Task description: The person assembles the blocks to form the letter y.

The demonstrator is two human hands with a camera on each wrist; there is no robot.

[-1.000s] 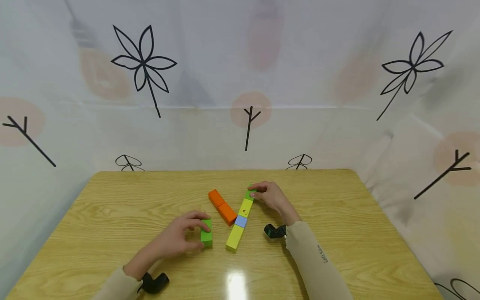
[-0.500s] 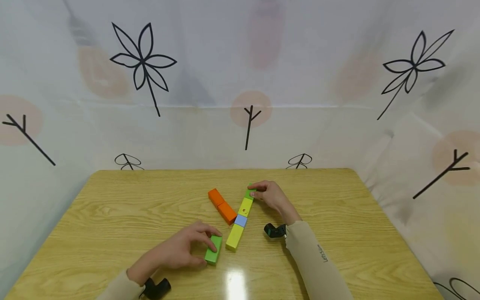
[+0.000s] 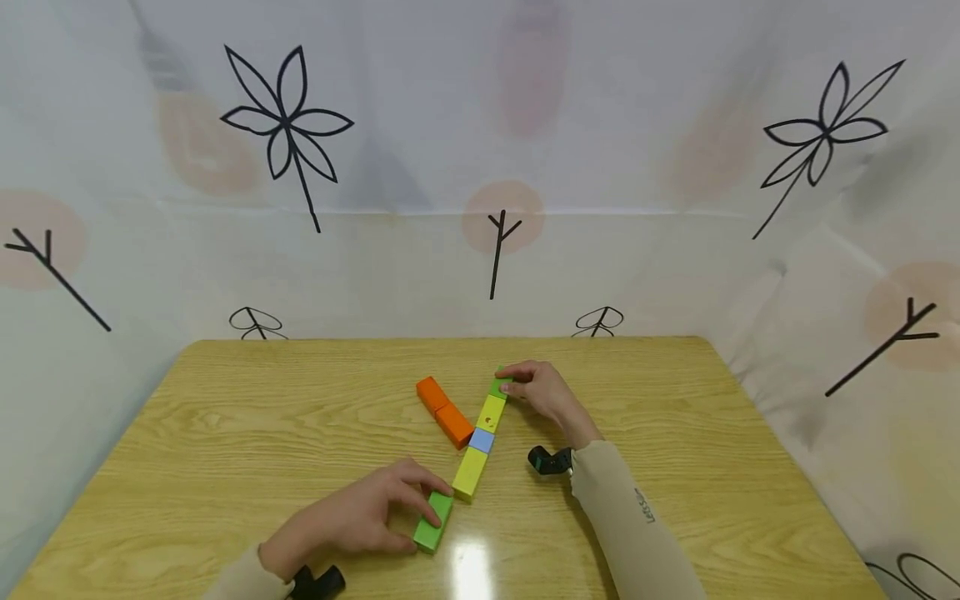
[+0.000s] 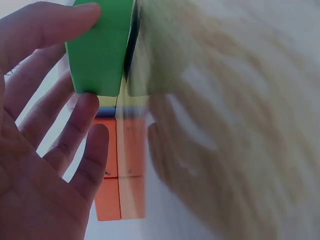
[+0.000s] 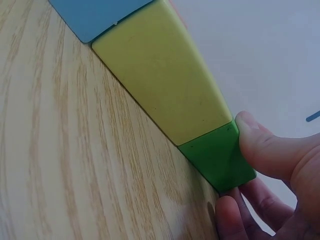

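My left hand (image 3: 367,510) pinches a long green block (image 3: 433,525) by its ends, thumb at the near one. In the left wrist view the thumb lies against that block (image 4: 100,55). Its far end is close to the near yellow block (image 3: 469,475); whether they touch I cannot tell. From there a slanting row runs away: a blue block (image 3: 482,440), a yellow block (image 3: 491,412) with a small printed mark, and a second green block (image 3: 498,387). At the row's far end my right hand (image 3: 547,392) holds this green block (image 5: 220,157) between thumb and fingers.
Two orange blocks (image 3: 453,425) lie end to end and slant up to the left from the blue block. All stand on a wood-grain table (image 3: 637,517). Behind it hangs a pale cloth (image 3: 405,267) with plant drawings.
My left hand has slid its green block nearer to me and slightly right, turning it toward the row's slant. The right hand and the row have stayed put.
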